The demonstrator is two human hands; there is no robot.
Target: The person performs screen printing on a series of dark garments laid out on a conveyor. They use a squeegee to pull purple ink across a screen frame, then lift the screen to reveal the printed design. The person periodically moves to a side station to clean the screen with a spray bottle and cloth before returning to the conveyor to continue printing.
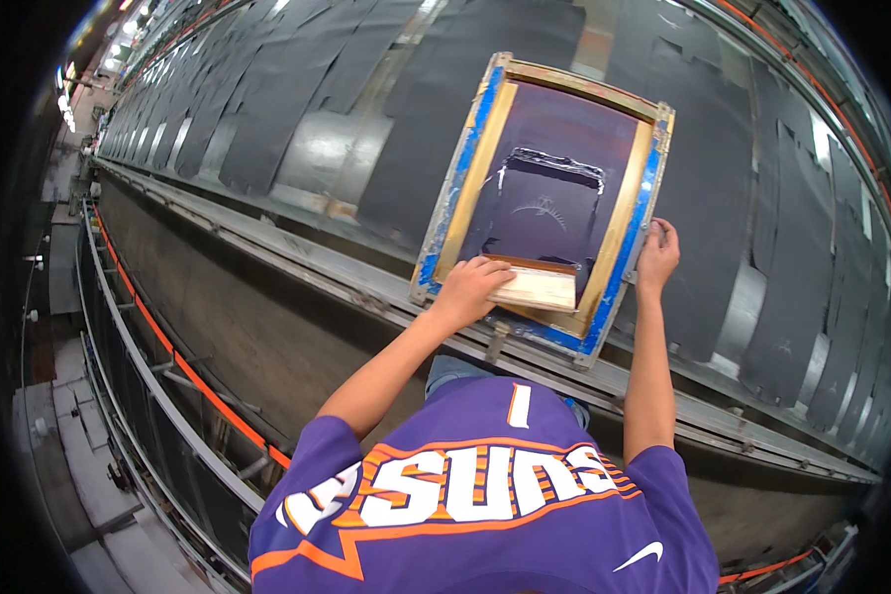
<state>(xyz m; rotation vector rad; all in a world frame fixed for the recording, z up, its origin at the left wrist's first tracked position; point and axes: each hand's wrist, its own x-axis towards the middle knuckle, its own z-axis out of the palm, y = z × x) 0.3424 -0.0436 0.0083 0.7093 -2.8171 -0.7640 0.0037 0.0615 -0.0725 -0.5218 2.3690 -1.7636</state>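
A screen-printing frame (619, 259) lies on the long table, its wooden sides edged with blue tape. Inside it, the dark purple mesh (556, 119) carries wet, dark ink (556, 162) in a glossy line around a rectangular area with a faint pale design. My left hand (467, 293) is closed around the left end of a wooden-handled squeegee (540, 287), which rests across the near end of the mesh. At the frame's right side, my right hand (658, 259) has its fingers curled against the outer edge. The squeegee's blade is mostly hidden beneath its handle.
Dark sheets (445, 109) with bare metallic patches between them cover the long table. A metal rail (366, 294) runs along its near edge, right in front of me. Off to the left, another rail with an orange strip (148, 322) borders a neighbouring structure.
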